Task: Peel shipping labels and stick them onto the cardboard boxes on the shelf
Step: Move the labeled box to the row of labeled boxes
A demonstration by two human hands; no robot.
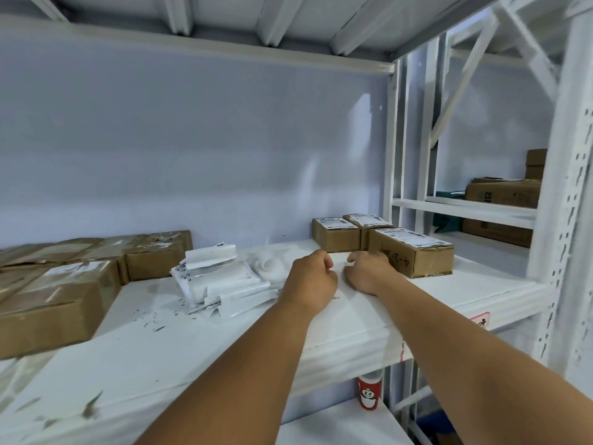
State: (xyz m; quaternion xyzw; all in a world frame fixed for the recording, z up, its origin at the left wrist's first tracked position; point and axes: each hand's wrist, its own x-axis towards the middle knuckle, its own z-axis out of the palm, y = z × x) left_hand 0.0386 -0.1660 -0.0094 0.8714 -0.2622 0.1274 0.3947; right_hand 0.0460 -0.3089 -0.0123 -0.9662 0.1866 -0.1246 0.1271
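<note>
Handwriting (pixel 390 254) on labelled cardboard box (pixel 431 263)

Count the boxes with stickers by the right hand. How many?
3. The front box is beside the right hand; the back-left box and back-right box stand behind it. More may hide behind them.

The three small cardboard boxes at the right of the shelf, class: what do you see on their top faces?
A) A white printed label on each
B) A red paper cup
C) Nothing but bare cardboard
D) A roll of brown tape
A: each of the three small cardboard boxes has a white printed label lying flat on its top face.
</note>
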